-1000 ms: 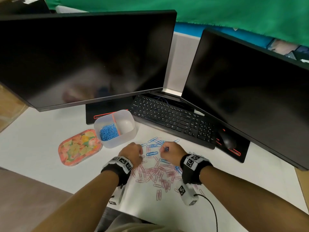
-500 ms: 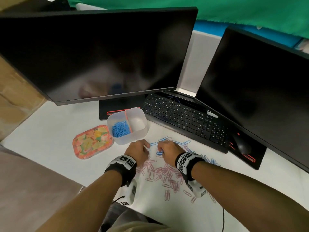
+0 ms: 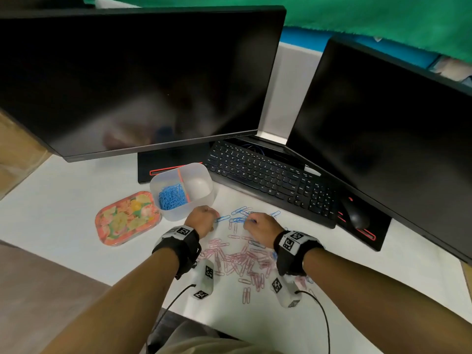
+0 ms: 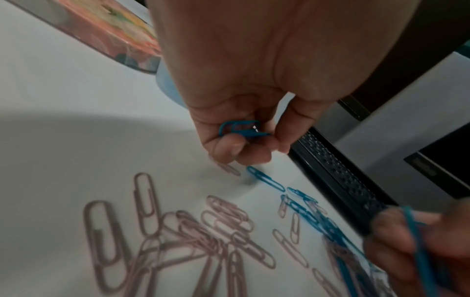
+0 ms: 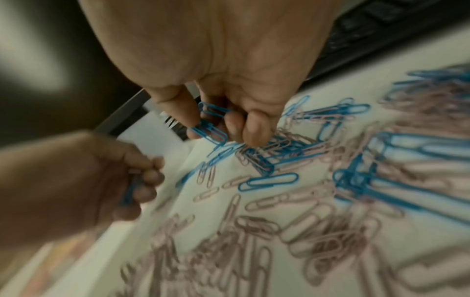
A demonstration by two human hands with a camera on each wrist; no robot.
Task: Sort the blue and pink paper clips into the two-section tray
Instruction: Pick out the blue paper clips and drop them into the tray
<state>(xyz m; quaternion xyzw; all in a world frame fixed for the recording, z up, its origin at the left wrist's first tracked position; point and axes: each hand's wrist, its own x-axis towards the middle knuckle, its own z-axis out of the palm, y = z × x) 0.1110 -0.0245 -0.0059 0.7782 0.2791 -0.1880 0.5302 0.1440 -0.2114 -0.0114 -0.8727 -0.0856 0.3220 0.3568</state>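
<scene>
A translucent two-section tray stands on the white desk; its left section holds a heap of blue paper clips, its right section looks empty. My left hand sits just right of the tray, fingers curled round blue clips. My right hand is a little to the right, pinching several blue clips over a mixed cluster. Loose blue clips lie between and beyond the hands. Pink clips are scattered nearer to me, between the wrists.
A floral orange lid lies left of the tray. A black keyboard and mouse sit behind the clips, under two dark monitors. Wrist-camera cables trail off the desk's near edge.
The head view shifted, so the scene slid right and down. Both hands stayed at the clip pile, drawing slightly closer to the tray while gathering blue clips.
</scene>
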